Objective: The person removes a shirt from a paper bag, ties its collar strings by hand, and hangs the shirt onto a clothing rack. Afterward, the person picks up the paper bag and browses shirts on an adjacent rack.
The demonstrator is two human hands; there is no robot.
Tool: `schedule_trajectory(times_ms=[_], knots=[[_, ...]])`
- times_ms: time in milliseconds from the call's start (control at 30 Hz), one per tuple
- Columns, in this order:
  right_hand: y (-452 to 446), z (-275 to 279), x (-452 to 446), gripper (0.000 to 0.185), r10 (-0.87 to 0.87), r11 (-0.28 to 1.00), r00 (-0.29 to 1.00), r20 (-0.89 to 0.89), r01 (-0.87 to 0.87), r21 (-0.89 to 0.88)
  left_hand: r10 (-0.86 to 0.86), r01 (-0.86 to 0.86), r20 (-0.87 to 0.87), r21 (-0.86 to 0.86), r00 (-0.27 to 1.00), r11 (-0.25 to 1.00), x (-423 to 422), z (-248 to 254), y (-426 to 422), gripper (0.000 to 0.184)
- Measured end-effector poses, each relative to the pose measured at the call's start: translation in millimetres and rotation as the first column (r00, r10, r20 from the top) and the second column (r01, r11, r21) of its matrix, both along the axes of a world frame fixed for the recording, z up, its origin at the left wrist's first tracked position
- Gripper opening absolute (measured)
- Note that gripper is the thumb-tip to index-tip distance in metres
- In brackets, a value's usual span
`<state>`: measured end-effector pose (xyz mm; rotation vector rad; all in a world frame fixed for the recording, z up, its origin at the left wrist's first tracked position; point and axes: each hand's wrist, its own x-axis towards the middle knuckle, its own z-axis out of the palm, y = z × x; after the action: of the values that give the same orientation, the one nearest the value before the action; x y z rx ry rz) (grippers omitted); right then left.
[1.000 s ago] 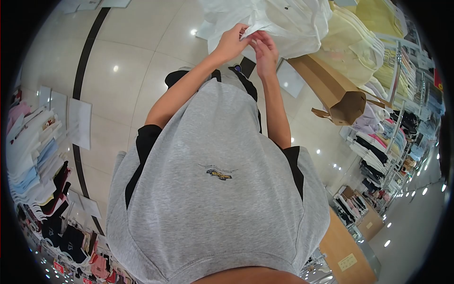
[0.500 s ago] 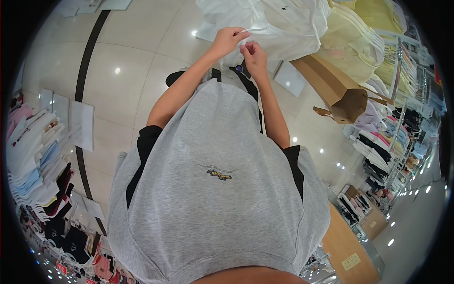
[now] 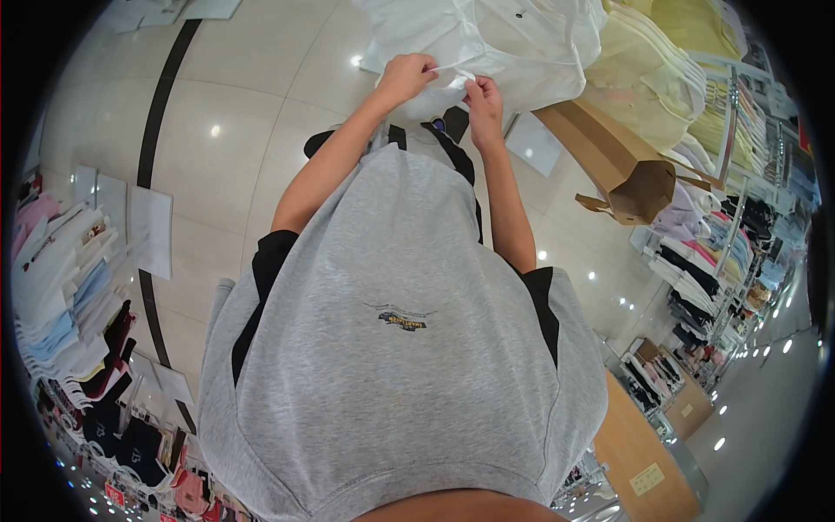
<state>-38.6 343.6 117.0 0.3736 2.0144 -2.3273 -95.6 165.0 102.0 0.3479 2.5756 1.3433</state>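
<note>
A white garment point(image 3: 531, 52) hangs at the top centre, with a small dark spot near its upper part. My left hand point(image 3: 409, 78) pinches the lower edge of this garment on its left side. Close by on the right, my right hand point(image 3: 484, 103) has its fingers closed on the same edge. A short stretch of white cloth runs between the two hands. The fingertips are partly hidden by the cloth.
Pale yellow garments point(image 3: 648, 83) hang right of the white one. Below them is an open brown paper bag point(image 3: 639, 187) with handles. Clothes racks line the right side, and more hanging clothes point(image 3: 61, 287) are at the left. A wooden counter point(image 3: 639, 444) stands at lower right.
My hands were together at the cloth, then moved apart. My left hand has shifted slightly left and down, and my right hand now grips the edge. The garment's lower part has shifted a little left.
</note>
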Motion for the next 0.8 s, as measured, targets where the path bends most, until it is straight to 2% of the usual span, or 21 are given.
schedule_trajectory(times_ms=[167, 267, 367, 500, 567, 800], knots=[[-0.5, 6.1, 3.1, 0.02, -0.048, 0.985, 0.998, -0.048, 0.055, 0.165, 0.024, -0.024, -0.033, -0.01, 0.999, 1.0, -4.3, -30.6, -3.9, 0.019], [-0.2, 7.9, 4.1, 0.019, -0.084, 0.968, 0.994, -0.07, 0.098, 0.23, 0.013, -0.02, 0.12, 0.057, 0.993, 0.998, -7.0, -32.7, -4.0, 0.019], [-1.4, 8.8, 5.4, 0.019, -0.126, 0.957, 0.989, -0.073, 0.14, 0.255, -0.066, -0.122, 0.357, 0.48, 0.932, 0.869, -4.3, -19.8, -1.3, 0.02], [-7.8, 16.0, 5.7, 0.021, -0.184, 0.935, 0.975, -0.126, 0.213, 0.283, -0.128, -0.108, 0.379, 0.542, 0.917, 0.833, 0.1, 6.8, 0.8, 0.019], [-11.9, 20.9, 4.1, 0.021, -0.2, 0.941, 0.975, -0.094, 0.218, 0.26, -0.141, -0.128, 0.391, 0.586, 0.909, 0.8, 2.1, 9.5, 4.0, 0.019], [-19.3, 12.9, 0.2, 0.023, -0.157, 0.986, 0.982, -0.101, 0.161, 0.037, -0.125, -0.095, 0.368, 0.525, 0.921, 0.846, 4.8, 6.6, 6.6, 0.02]])
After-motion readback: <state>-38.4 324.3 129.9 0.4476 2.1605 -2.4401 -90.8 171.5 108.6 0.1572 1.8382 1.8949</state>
